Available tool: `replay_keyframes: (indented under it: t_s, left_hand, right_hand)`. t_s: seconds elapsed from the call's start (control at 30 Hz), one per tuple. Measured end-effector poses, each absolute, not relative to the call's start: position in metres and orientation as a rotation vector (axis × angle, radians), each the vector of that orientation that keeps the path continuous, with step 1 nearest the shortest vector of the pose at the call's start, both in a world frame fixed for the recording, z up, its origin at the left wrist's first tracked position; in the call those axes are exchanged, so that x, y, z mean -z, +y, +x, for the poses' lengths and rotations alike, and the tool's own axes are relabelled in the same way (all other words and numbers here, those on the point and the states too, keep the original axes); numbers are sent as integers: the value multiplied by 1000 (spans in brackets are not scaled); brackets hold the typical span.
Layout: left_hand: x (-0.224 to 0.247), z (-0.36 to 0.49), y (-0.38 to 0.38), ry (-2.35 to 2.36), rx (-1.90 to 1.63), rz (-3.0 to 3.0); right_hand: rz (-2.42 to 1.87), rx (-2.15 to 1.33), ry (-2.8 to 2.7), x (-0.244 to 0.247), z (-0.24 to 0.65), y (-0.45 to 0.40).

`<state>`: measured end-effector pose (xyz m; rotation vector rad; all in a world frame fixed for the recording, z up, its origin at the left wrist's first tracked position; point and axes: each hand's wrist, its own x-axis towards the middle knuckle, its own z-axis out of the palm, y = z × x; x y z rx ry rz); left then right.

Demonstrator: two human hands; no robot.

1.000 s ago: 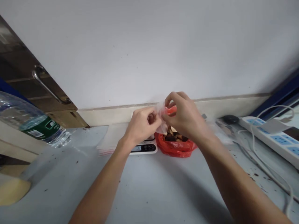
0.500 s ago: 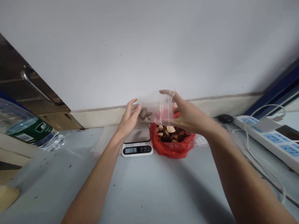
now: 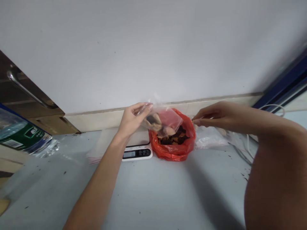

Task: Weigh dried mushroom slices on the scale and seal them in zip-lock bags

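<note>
My left hand (image 3: 134, 118) is closed on a clear plastic bag (image 3: 176, 118), which hangs tilted above the scale and the red bag. Brown and pale dried pieces (image 3: 154, 122) lie inside the clear bag near my fingers. Just right of the red plastic bag (image 3: 174, 153), my right hand (image 3: 211, 115) has its fingers pinched together; a small pale bit shows under the tips, too unclear to name. Dark and tan dried pieces (image 3: 184, 135) fill the open red bag. A white digital scale (image 3: 150, 153) beside it reads 0.0, its plate partly hidden by my left hand.
Flat plastic bags (image 3: 102, 143) lie left of the scale. More clear plastic (image 3: 211, 139) lies right of the red bag, near a white cable (image 3: 249, 148). A large water bottle (image 3: 26, 132) lies at the left. The wall (image 3: 153, 57) rises close behind.
My right hand has let go of the clear bag's mouth and moved right, beside the red bag. The clear bag now sags from my left hand. The scale's reading dropped to 0.0.
</note>
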<state>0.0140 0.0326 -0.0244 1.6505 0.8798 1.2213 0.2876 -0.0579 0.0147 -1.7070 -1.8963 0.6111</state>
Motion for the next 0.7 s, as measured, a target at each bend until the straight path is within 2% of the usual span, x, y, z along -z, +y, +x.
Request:
replay_keyframes:
  t_s: [0.4,0.7]
  left_hand:
    - [-8,46,21,719,-1414,1978]
    - [-21,41,25,604,-1498,1977]
  right_hand:
    - [-1695,-535,-2027,-17,257,-42]
    - [-1633,-534,-1815,-16,263,-42]
